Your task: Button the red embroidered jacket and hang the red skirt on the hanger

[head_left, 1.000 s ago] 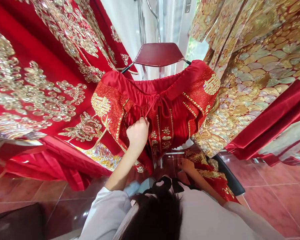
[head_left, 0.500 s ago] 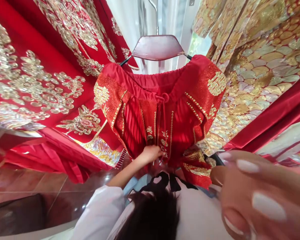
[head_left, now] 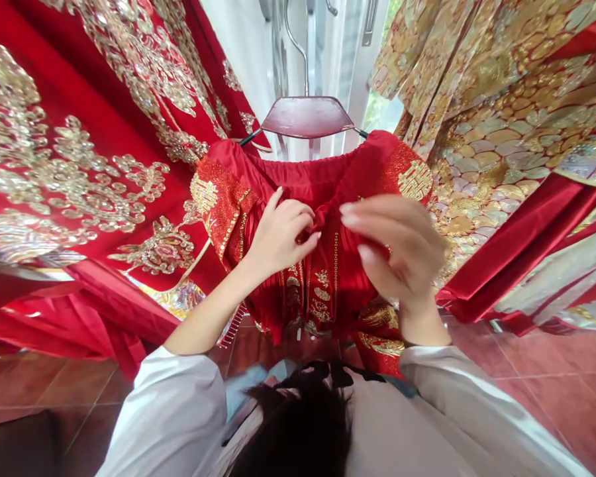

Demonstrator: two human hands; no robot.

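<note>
A red skirt with a gathered elastic waist, pleats and gold embroidery hangs from a hanger in front of me. At its front is a drawstring knot. My left hand is at the waistband just left of the knot, fingers loosely bent and thumb apart from them; nothing shows between them. My right hand, blurred, is on the knot's other side with fingers stretched toward it and thumb apart. Whether its fingertips touch the fabric I cannot tell.
Red garments with silver-gold beading hang on the left, and gold scale-patterned garments on the right. Metal hooks and a door frame stand behind. The floor is reddish tile; a dark item sits at lower left.
My left hand has risen from the skirt's lower front to the waistband. My right hand has moved from close to the camera, at lower right, forward to the knot. The view shifted slightly.
</note>
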